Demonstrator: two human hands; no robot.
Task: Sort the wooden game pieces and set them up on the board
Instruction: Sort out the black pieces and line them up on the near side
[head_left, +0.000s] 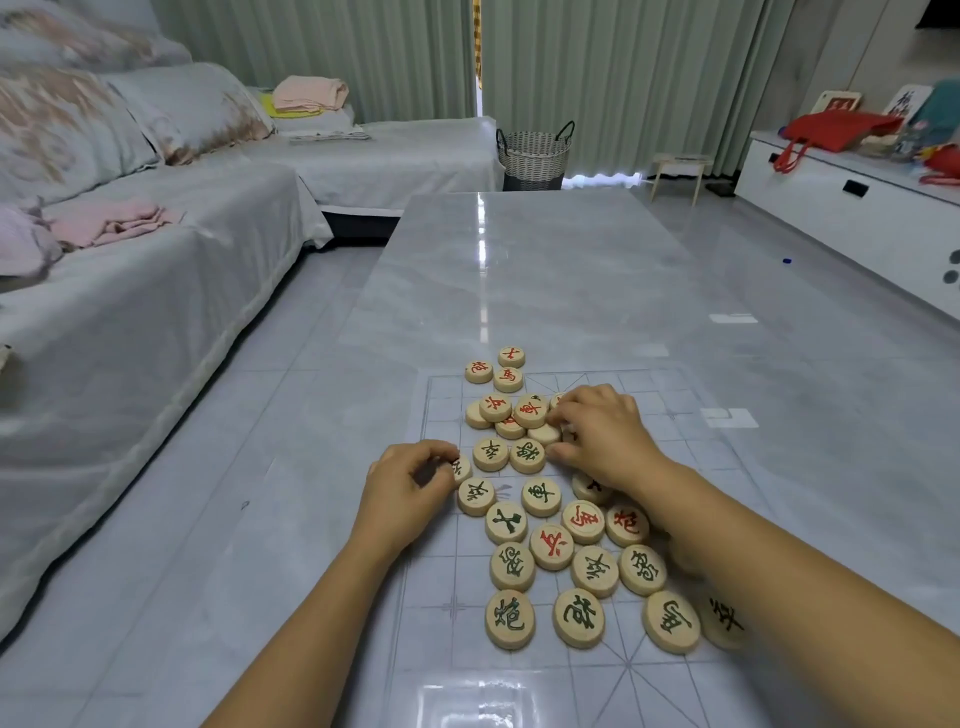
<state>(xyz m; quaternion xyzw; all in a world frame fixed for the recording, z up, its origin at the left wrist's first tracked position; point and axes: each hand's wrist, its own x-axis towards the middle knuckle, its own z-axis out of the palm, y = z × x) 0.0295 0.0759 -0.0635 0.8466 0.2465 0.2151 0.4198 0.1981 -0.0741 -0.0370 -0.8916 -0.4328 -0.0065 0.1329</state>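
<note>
Left hand (410, 486) fingers (439, 451) pinch a piece (461, 469) — board (441, 597) edge.

Forearms, left hand (410, 483) and right hand (602, 436) are bare.

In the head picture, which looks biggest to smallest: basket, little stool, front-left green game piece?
Largest: basket. Then little stool and front-left green game piece, about alike; nearness to the camera enlarges the piece.

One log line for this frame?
phase: sorting | left hand: pinches piece at pile edge | right hand: over red-marked pieces, grip unclear | board: setup not started
</note>
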